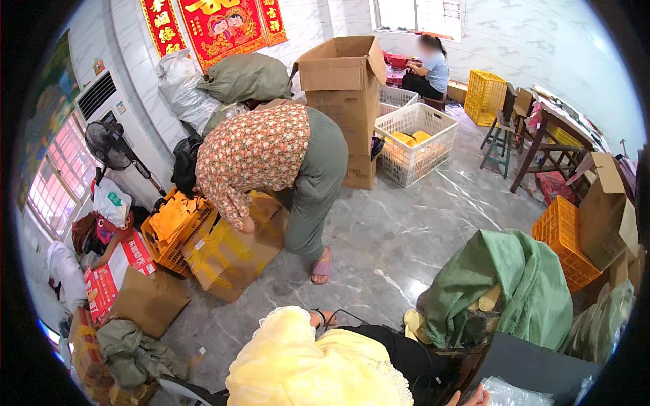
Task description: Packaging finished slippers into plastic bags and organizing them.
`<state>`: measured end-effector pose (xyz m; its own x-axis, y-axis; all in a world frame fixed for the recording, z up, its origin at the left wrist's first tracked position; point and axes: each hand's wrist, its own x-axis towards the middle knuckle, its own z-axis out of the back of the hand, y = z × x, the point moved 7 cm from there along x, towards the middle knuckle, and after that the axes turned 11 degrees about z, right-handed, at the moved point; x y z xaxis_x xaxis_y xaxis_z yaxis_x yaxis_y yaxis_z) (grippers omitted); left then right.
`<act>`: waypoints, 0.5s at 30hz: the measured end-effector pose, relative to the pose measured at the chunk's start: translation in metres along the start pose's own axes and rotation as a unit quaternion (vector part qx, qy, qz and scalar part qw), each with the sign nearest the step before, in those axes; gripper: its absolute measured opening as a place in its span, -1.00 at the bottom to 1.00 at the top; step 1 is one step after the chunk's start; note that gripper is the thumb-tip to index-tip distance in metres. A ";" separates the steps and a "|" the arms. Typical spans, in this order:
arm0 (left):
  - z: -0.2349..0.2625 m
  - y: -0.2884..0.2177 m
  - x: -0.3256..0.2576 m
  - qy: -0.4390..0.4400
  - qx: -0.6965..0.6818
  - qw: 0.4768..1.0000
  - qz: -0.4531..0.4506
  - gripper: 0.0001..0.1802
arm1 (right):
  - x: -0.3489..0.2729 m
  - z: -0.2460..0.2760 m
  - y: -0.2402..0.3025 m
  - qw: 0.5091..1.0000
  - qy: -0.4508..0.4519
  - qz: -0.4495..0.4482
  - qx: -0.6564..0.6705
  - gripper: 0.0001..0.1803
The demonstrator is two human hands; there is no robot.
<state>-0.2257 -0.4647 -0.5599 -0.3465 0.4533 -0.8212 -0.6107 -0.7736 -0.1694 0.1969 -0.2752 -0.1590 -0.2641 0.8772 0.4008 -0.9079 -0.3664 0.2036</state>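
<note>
At the lower edge, right of the yellow lace-trimmed cloth (305, 365), a few fingertips of a hand show, most likely my right hand (477, 396). The rest is cut off, so what it holds, if anything, is hidden. Right beside these fingers lie clear plastic bags (514, 394) on a dark flat surface (535, 362). My left hand does not show. Beyond the dark surface stands a large green woven sack (521, 284), with pale yellow slipper-like pieces (489, 298) at its opening.
A person in a flowered top (257, 145) bends over a taped carton (237, 243), beside an orange crate of yellow pieces (179, 216). Tall cartons (342, 101) and a white crate (416, 142) stand behind. Another person (430, 71) sits far back. Right: a wooden table (552, 118), orange crate (565, 243).
</note>
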 end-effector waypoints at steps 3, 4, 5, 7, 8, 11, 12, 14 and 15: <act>0.009 -0.005 0.007 -0.030 -0.008 0.998 -0.058 -0.60 | -0.005 -0.003 -0.004 1.000 0.001 -0.008 -0.017 -0.46; 0.008 -0.004 0.007 -0.029 -0.009 0.998 -0.056 -0.60 | -0.006 -0.004 -0.005 1.000 0.003 -0.007 -0.017 -0.46; 0.010 -0.003 0.007 -0.043 -0.021 0.998 -0.051 -0.62 | -0.006 -0.005 -0.005 1.000 0.007 -0.005 -0.017 -0.45; 0.014 -0.004 0.004 -0.056 -0.032 0.997 -0.048 -0.63 | -0.006 -0.006 -0.006 1.000 0.010 -0.006 -0.019 -0.45; 0.015 -0.005 0.002 -0.055 -0.039 0.997 -0.046 -0.63 | -0.004 -0.005 -0.005 1.000 0.006 -0.003 -0.008 -0.45; 0.017 -0.007 -0.003 -0.068 -0.050 0.994 -0.076 -0.63 | -0.003 -0.006 -0.003 1.000 0.004 -0.005 0.000 -0.46; 0.019 -0.009 -0.005 -0.083 -0.056 0.989 -0.106 -0.63 | -0.002 -0.006 -0.003 1.000 0.007 -0.008 -0.002 -0.46; 0.020 -0.005 0.002 -0.075 -0.030 0.991 -0.103 -0.63 | -0.001 -0.005 -0.002 1.000 0.002 -0.007 -0.002 -0.47; 0.020 -0.007 0.003 -0.066 -0.005 0.993 -0.102 -0.62 | -0.001 -0.005 -0.002 1.000 -0.003 -0.005 -0.005 -0.47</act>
<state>-0.2366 -0.4494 -0.5506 -0.3072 0.6545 -0.6909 -0.6710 -0.6637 -0.3305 0.1975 -0.2741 -0.1641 -0.2536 0.8785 0.4049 -0.9136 -0.3551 0.1982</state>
